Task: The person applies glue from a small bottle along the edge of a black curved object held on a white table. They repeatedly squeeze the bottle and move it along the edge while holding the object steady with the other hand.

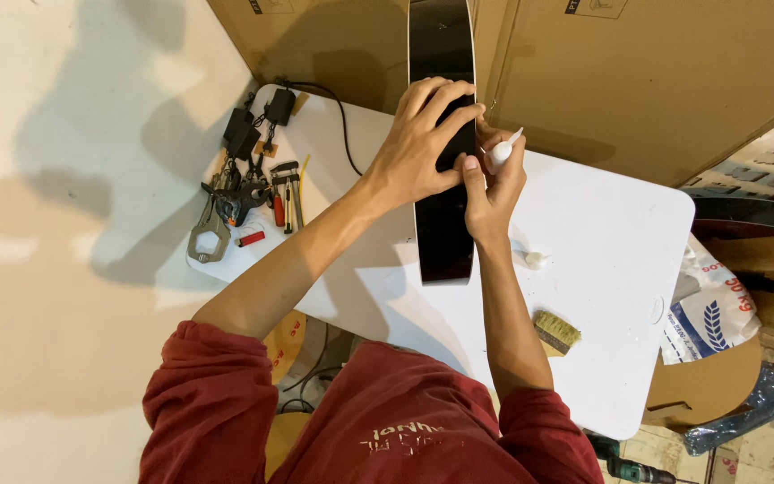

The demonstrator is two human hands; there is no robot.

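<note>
Grip, right hand (493, 184): closed around a small white tube (503, 150), nozzle tilted up and away, thumb pressed against the edge of a glossy black panel (443, 229). Grip, left hand (423, 143): fingers spread and curled over the same panel from the left, holding it near mid-length. Black panel: long, narrow, shiny; lies on the white tabletop (620, 233) running away from the person, far end passing over the tabletop's back edge toward the cardboard boxes (647, 81). Small white cap (536, 259): on the tabletop just right of the right wrist. Straw-bristle brush (555, 331): on the tabletop beside the right forearm, nearer the person. Tool cluster, left end of tabletop: metal locking clamp (210, 237), red-handled pliers (279, 204), red lighter (251, 238), black power adapters (245, 130) with cable. Printed white sack (714, 309): off the tabletop's right edge. Both sleeves (212, 394) dark red, pushed up above the elbows.
</note>
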